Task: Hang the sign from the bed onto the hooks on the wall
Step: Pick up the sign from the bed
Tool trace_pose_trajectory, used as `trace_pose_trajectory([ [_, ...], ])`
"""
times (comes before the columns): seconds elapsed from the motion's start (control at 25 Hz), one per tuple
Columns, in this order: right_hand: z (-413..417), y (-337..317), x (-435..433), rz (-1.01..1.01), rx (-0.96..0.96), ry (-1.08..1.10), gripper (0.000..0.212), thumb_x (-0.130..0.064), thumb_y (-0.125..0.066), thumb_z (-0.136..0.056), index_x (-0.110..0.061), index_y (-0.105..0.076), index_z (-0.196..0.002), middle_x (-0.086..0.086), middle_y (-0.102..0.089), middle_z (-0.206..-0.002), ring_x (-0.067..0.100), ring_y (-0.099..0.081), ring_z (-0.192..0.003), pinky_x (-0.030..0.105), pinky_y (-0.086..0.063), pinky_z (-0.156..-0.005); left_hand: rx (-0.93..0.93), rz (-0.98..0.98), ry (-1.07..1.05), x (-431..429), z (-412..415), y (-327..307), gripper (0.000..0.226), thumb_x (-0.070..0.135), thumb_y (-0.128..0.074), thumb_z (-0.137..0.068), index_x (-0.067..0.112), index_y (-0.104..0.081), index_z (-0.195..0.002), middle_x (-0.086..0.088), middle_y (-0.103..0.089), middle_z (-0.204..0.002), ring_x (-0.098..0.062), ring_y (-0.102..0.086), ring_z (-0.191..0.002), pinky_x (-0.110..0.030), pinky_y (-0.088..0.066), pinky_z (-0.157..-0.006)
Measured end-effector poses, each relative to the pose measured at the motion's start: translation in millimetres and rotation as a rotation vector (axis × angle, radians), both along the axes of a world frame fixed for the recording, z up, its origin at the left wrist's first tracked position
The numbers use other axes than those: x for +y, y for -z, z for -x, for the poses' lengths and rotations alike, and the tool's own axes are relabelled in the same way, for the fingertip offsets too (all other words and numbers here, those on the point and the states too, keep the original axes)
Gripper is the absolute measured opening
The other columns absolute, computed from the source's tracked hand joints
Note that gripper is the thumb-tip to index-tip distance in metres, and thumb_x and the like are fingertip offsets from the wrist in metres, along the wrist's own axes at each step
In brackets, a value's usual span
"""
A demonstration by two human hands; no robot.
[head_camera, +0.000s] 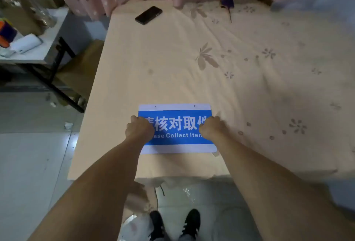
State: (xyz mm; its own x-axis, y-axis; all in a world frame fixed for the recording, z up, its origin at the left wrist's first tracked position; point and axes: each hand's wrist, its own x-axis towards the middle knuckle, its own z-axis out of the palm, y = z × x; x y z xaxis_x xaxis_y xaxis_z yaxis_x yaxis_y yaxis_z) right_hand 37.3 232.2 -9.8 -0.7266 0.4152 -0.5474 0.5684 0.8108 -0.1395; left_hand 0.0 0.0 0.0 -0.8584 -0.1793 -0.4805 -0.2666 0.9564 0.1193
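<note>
Reaching down with both arms, I press my left hand and right hand onto one flat blue-and-white rectangular sign lying on the cream floral bed sheet. Fingers curl onto its two side edges; whether they grip it, I cannot tell. Two small holes mark its top strip. One black phone lies farther up the bed.

Both hands cover the sign's end characters

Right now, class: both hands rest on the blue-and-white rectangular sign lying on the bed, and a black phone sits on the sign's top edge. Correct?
Not quite. The head view shows the black phone far up the bed, away from the blue-and-white rectangular sign.
</note>
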Motion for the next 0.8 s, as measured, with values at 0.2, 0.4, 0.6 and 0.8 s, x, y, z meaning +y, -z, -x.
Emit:
trace_pose_trajectory([
  [0.2, 4.7, 0.9, -2.4, 0.039, -0.003, 0.064, 0.039, -0.031, -0.051, -0.094, -0.009, -0.056, -0.125, 0.016, -0.043, -0.141, 0.037, -0.047, -0.13, 0.05, -0.046, -0.103, -0.016, -0.093, -0.109, -1.7, 5.7, 8.5, 0.041, 0.014, -0.047, -0.093, 0.002, -0.046, -0.131, -0.016, -0.042, -0.13, -0.035, -0.052, -0.113, -0.038, -0.045, -0.08],
  [0.4, 7.8, -4.4, 5.4, 0.091, 0.134, 0.196, 0.022, -0.023, -0.058, -0.092, -0.006, -0.059, -0.105, 0.013, -0.049, -0.123, 0.036, -0.057, -0.112, 0.044, -0.054, -0.092, 0.072, -0.238, -0.215, -15.4, 14.8, 8.0, 0.039, 0.018, -0.059, -0.093, 0.002, -0.044, -0.125, -0.019, -0.041, -0.13, -0.04, -0.049, -0.118, -0.043, -0.041, -0.078],
  [0.6, 28.3, -54.0, 10.1, 0.106, 0.351, 0.254, 0.033, -0.017, -0.065, -0.088, -0.004, -0.056, -0.117, 0.013, -0.047, -0.124, 0.035, -0.059, -0.106, 0.043, -0.055, -0.084, 0.318, -0.331, -0.224, -12.8, 38.2, -34.7, 0.034, 0.025, -0.063, -0.091, 0.005, -0.048, -0.114, -0.017, -0.045, -0.119, -0.04, -0.054, -0.108, -0.041, -0.041, -0.071],
  [0.8, 62.0, -149.5, 19.7, 0.102, 0.584, 0.258, 0.043, -0.028, -0.074, -0.086, -0.007, -0.054, -0.117, 0.011, -0.048, -0.127, 0.036, -0.058, -0.11, 0.047, -0.055, -0.086, 0.524, -0.423, -0.222, -4.5, 73.5, -134.2, 0.03, 0.028, -0.062, -0.091, 0.008, -0.051, -0.112, -0.015, -0.047, -0.116, -0.037, -0.057, -0.102, -0.043, -0.046, -0.074],
])
